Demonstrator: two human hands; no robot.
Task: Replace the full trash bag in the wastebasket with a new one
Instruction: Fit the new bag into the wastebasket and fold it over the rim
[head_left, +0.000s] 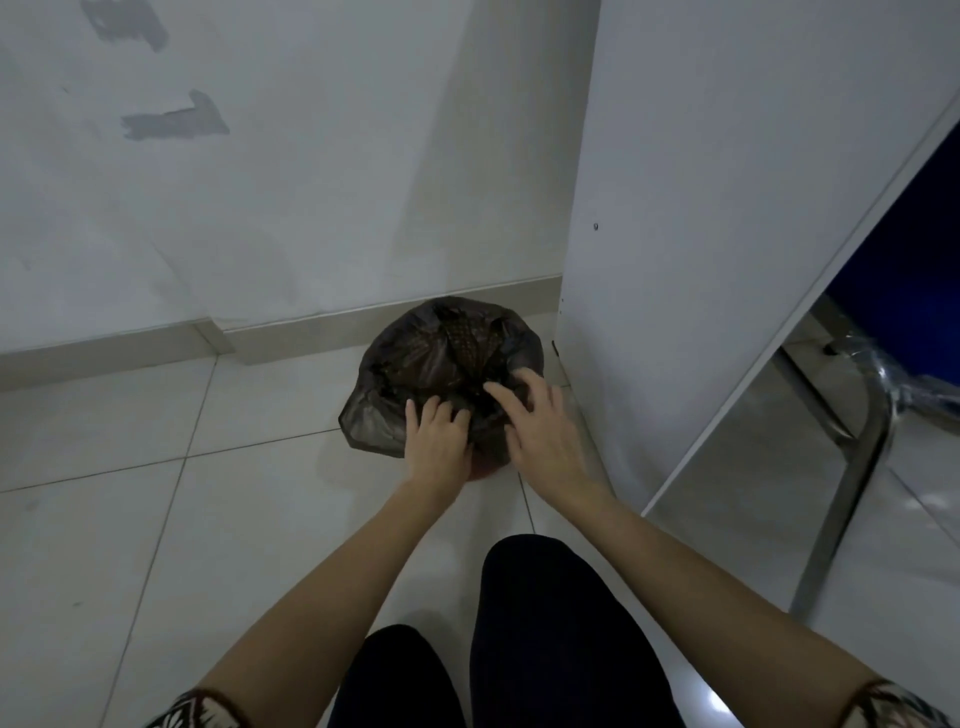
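A small wastebasket stands on the floor by the wall, almost wholly covered by a dark trash bag (410, 358) draped over its rim; only a reddish bit of the wastebasket (483, 470) shows below my hands. Patterned contents show in the bag's mouth at the far side. My left hand (436, 436) rests on the near edge of the bag with fingers curled into the plastic. My right hand (535, 421) lies beside it, fingers spread over the bag's near right edge. Whether either hand truly pinches the plastic is hard to tell.
A white cabinet side panel (727, 260) stands close to the right of the bag. Behind it a chrome chair leg (852, 467) and a blue seat. White wall with a baseboard (311, 332) is behind. My dark-trousered knees (545, 623) are near the bottom.
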